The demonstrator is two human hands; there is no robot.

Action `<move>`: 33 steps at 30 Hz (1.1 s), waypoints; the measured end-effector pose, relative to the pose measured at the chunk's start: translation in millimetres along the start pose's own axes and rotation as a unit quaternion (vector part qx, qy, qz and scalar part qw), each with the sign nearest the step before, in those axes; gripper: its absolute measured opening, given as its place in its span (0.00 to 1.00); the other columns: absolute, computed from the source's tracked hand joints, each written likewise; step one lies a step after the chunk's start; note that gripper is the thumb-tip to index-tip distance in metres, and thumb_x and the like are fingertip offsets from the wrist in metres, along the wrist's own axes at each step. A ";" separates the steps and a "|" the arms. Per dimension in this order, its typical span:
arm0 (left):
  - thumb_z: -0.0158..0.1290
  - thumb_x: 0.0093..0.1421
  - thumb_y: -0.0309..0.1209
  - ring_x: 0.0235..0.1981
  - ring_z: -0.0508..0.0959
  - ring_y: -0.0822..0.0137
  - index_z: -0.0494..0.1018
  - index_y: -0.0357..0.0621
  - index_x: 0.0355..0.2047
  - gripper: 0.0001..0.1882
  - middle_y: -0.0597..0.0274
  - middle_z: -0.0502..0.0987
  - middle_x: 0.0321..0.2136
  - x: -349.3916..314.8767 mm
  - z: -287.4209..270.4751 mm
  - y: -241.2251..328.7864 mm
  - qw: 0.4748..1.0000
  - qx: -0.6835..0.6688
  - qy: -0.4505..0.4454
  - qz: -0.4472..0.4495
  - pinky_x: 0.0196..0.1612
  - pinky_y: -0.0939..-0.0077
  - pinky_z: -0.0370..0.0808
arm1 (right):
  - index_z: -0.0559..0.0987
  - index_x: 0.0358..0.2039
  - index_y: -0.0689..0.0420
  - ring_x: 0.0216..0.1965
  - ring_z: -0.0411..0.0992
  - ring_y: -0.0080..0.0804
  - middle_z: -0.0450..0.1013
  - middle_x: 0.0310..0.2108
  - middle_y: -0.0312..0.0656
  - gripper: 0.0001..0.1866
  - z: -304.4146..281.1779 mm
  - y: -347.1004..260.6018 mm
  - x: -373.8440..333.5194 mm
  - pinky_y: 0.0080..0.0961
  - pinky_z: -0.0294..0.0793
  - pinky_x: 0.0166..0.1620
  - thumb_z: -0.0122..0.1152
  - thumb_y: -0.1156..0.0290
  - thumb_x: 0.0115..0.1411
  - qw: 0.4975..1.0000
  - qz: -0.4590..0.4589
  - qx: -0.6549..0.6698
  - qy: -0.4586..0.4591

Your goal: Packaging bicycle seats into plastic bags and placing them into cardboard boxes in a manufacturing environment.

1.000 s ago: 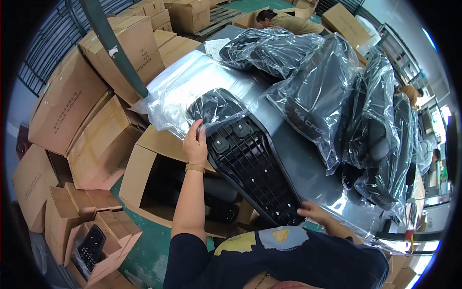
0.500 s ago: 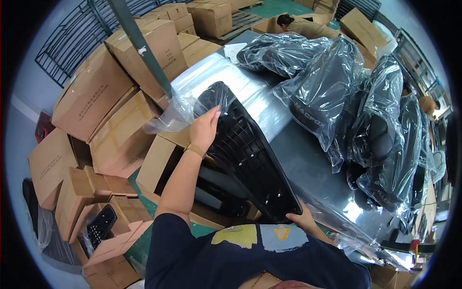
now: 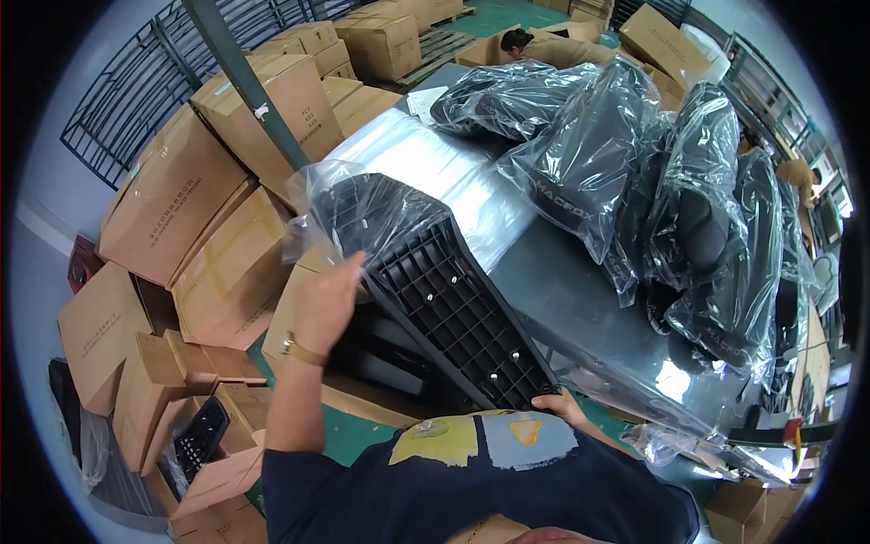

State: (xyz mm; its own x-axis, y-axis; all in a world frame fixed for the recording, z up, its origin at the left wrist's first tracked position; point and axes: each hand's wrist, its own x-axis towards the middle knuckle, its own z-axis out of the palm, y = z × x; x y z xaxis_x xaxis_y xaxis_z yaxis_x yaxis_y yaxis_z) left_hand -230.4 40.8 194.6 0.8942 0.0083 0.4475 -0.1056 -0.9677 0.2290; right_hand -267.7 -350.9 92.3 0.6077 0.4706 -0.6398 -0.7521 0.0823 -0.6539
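A long black plastic part with a ribbed grid underside and several small shiny studs slants in front of me. Its far end sits inside a clear plastic bag. My right hand grips the near end, with the thumb over the edge. Beside the part's left edge, just below the bag's mouth, is my left hand. Motion blurs its fingers, so I cannot make out whether they hold the bag. Beneath the part, an open carton contains another dark, glossy piece.
On the right, a grey-covered table carries several black items in clear bags. Brown cartons are stacked at the left beside a green post. A small open carton holds a black ribbed part. Another person bends over cartons at the back.
The bag now covers more of the part's far end. My left hand has moved down and left from the far end. The part's underside has turned more toward me.
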 end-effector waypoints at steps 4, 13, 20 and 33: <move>0.50 0.57 0.28 0.27 0.77 0.55 0.75 0.46 0.40 0.11 0.53 0.77 0.29 14.1 9.6 34.6 0.997 -0.043 0.064 -0.018 0.30 0.66 0.73 | 0.65 0.52 0.67 0.42 0.70 0.32 0.70 0.44 0.46 0.29 4.0 -1.5 21.4 0.28 0.68 0.47 0.58 0.77 0.46 0.996 -0.071 -0.034 -0.041; 0.46 0.58 0.28 0.30 0.77 0.51 0.74 0.43 0.39 0.11 0.50 0.77 0.30 38.4 1.8 90.8 0.956 -0.289 0.030 0.052 0.32 0.66 0.73 | 0.65 0.50 0.66 0.47 0.67 0.34 0.68 0.46 0.43 0.26 39.7 -1.0 37.3 0.27 0.65 0.51 0.55 0.82 0.48 0.987 -0.111 0.072 -0.093; 0.49 0.56 0.27 0.26 0.77 0.62 0.72 0.47 0.45 0.15 0.55 0.77 0.26 -14.8 21.1 147.0 0.897 -0.368 -0.175 0.174 0.34 0.70 0.71 | 0.66 0.46 0.63 0.42 0.70 0.33 0.69 0.39 0.45 0.20 52.6 7.6 69.4 0.30 0.72 0.45 0.52 0.80 0.51 0.976 -0.159 0.119 -0.087; 0.34 0.62 0.56 0.55 0.63 0.60 0.48 0.47 0.61 0.35 0.57 0.60 0.56 23.8 47.2 52.7 0.624 -0.744 -0.054 -0.235 0.55 0.66 0.62 | 0.67 0.50 0.61 0.41 0.72 0.31 0.71 0.41 0.40 0.22 53.2 -29.3 50.7 0.30 0.75 0.43 0.56 0.78 0.53 0.957 -0.174 0.198 -0.121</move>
State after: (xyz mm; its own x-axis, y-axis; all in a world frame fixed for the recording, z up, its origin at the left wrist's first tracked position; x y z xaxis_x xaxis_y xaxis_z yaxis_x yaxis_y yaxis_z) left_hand -194.2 -21.9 176.5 0.9940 0.1087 -0.0125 -0.0368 0.4399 0.8973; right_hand -228.4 -282.8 100.5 0.7981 0.5402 -0.2668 -0.5815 0.5745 -0.5761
